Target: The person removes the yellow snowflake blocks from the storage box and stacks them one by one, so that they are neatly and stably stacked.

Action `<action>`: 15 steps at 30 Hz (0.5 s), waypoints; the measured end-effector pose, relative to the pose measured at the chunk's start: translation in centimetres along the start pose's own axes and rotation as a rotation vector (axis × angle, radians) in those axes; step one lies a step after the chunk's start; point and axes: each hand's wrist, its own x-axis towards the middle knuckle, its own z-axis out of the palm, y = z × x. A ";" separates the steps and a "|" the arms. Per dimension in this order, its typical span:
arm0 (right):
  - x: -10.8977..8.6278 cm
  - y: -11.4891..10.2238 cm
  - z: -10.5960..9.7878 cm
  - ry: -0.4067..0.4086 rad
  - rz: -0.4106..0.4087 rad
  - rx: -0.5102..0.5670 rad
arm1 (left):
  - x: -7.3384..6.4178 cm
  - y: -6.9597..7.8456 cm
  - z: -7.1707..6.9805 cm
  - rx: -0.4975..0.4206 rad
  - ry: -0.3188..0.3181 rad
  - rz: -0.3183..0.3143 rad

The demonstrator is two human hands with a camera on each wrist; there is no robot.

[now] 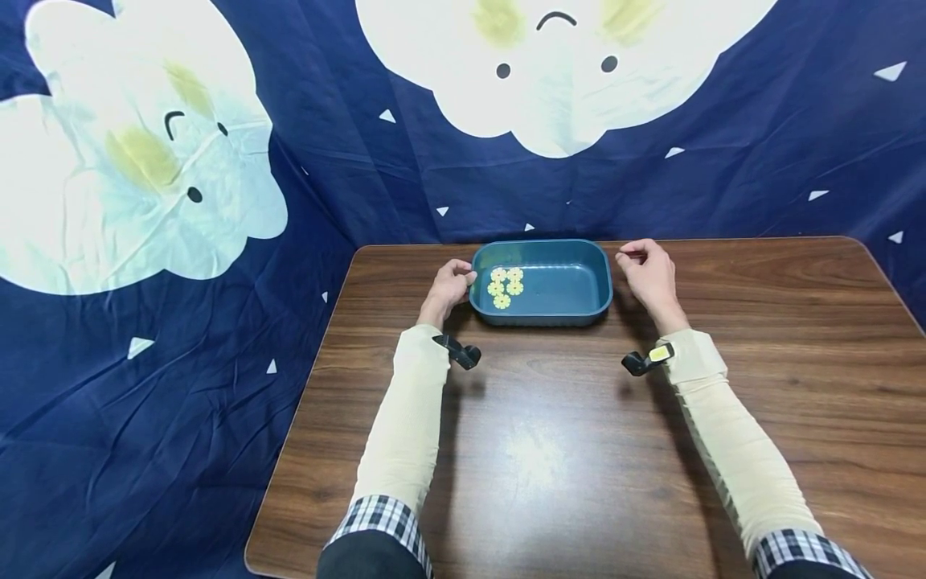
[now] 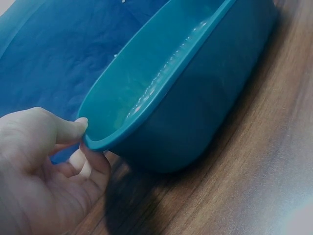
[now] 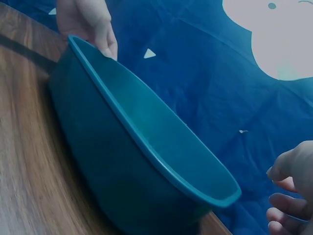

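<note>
A teal plastic basin (image 1: 553, 318) with rounded corners rests on the wooden table near its far edge. Several yellow flower shapes (image 1: 505, 287) lie on the left part of its floor. My left hand (image 1: 450, 288) pinches the basin's left rim; in the left wrist view the thumb (image 2: 73, 128) is on top and the curled fingers sit beneath the lip. Just off the basin's right end hovers my right hand (image 1: 649, 277), apart from the rim, its fingers loosely bent around nothing. In the right wrist view a gap separates those fingers (image 3: 288, 205) from the basin.
The brown wooden table (image 1: 788, 362) extends toward me and to the right. Behind it and to the left hangs a dark blue cloth (image 1: 325, 161) with white clouds and small triangles. Black wrist cameras (image 1: 463, 352) project inward from both sleeves.
</note>
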 end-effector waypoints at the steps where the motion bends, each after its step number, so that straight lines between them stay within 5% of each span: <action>1: 0.0 -0.1 0.2 -0.004 -0.003 0.001 | 0.0 0.0 0.0 0.000 0.001 -0.001; 15: -0.4 -1.4 3.0 -0.041 -0.066 0.058 | 0.2 -0.1 -0.2 -0.008 -0.010 -0.015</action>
